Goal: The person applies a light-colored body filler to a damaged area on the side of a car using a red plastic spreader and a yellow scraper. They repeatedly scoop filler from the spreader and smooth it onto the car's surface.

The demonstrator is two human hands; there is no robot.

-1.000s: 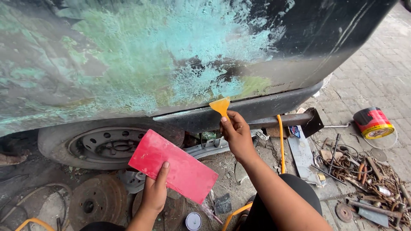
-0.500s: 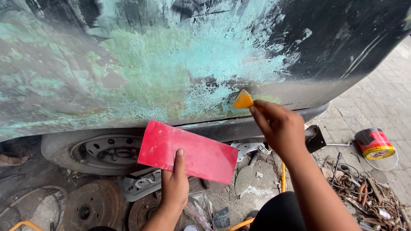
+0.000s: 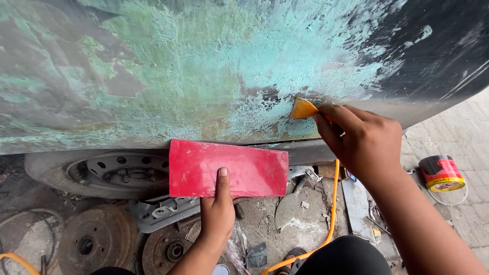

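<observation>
Against panel [image 3: 204, 76], hands [image 3: 364, 140] gripping scraper [image 3: 302, 108]

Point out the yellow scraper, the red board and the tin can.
yellow scraper [image 3: 302, 108], head view, on its blade.
red board [image 3: 204, 165], head view, on its flat face.
tin can [image 3: 441, 172], head view, on its side.

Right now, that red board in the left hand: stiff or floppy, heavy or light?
Probably stiff: the red board stays flat and straight-edged though the left hand grips only its lower edge. Likely light for its size, since one thumb and fingers hold it up level. Its smooth, slightly glossy face could be slippery, which I can't confirm.
</observation>
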